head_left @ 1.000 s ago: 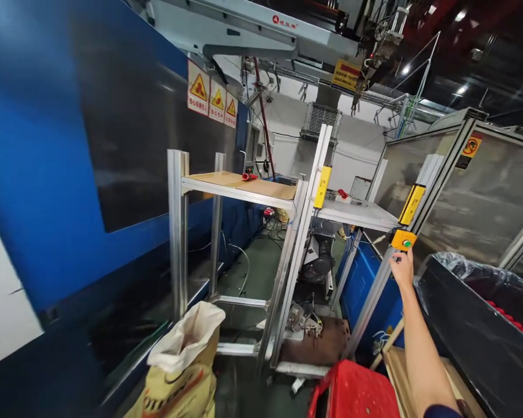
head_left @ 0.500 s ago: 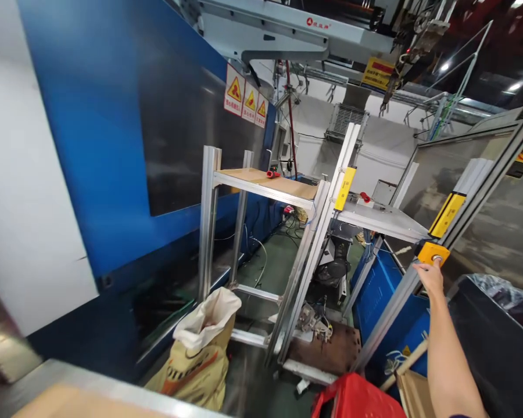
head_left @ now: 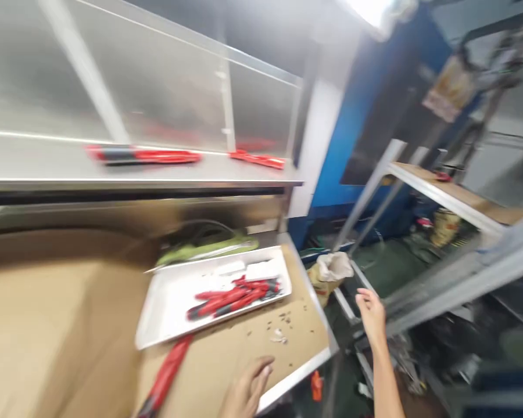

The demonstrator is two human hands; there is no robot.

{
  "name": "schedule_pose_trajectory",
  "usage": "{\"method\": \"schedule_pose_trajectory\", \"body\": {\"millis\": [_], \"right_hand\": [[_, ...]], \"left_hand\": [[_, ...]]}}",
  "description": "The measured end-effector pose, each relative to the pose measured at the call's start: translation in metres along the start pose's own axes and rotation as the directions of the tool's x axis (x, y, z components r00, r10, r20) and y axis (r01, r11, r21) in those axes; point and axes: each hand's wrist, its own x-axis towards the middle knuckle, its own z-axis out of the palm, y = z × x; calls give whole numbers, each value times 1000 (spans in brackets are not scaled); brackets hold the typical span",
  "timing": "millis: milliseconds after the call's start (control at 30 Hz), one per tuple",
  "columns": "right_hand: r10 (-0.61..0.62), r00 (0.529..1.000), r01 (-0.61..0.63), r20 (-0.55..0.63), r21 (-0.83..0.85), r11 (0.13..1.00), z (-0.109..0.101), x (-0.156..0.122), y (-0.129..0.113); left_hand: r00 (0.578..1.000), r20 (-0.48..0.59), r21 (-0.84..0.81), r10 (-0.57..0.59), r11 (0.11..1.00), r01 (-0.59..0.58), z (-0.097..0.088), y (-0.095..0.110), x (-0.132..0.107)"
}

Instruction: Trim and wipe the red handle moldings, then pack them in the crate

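A white tray (head_left: pixel 213 296) lies on a cardboard-covered bench (head_left: pixel 244 348) and holds several red-and-black moulded parts (head_left: pixel 234 299). One more red part (head_left: pixel 165 368) lies on the cardboard outside the tray, close to my left hand (head_left: pixel 248 389). That hand is open and empty, low over the cardboard, and blurred. My right hand (head_left: pixel 372 316) is out past the bench's right edge, above the floor. Its fingers are loosely apart and it holds nothing. Two red parts (head_left: pixel 143 155) rest on a metal shelf (head_left: pixel 113 168) above the bench, beyond both hands.
Small scraps (head_left: pixel 279 335) are scattered on the cardboard. A green bundle (head_left: pixel 207 249) lies behind the tray. Past the bench's metal edge (head_left: pixel 298 377) are a sack (head_left: pixel 330 273), an aluminium rack (head_left: pixel 451 194), and a small orange piece (head_left: pixel 316 386) lower down.
The view has swung left from the aluminium racks to the bench. My right hand has left the yellow button box. My left hand has come into view.
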Motion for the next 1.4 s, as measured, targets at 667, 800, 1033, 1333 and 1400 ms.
{"method": "schedule_pose_trajectory", "body": {"millis": [667,800,1033,1333,1400], "right_hand": [[-228,133,899,965,-20,437,263,-68,-240],[-268,145,872,952,5,489,246,-54,-244],[-393,99,684,914,224,694,155,-54,-222],[-664,-194,623,722,613,485,76,-70,-195],[-675,-168,661,718,590,464,77,-61,-184]], "left_hand": [[854,-399,-475,-333,872,118,-26,-49,-58],[874,-337,-554,-350,824,117,-33,-45,-49],[861,-329,-766,-388,642,-3,-62,-16,-8],[721,693,-713,-8,144,686,-98,29,-34],[669,741,-663,-57,95,743,-87,28,-45]]}}
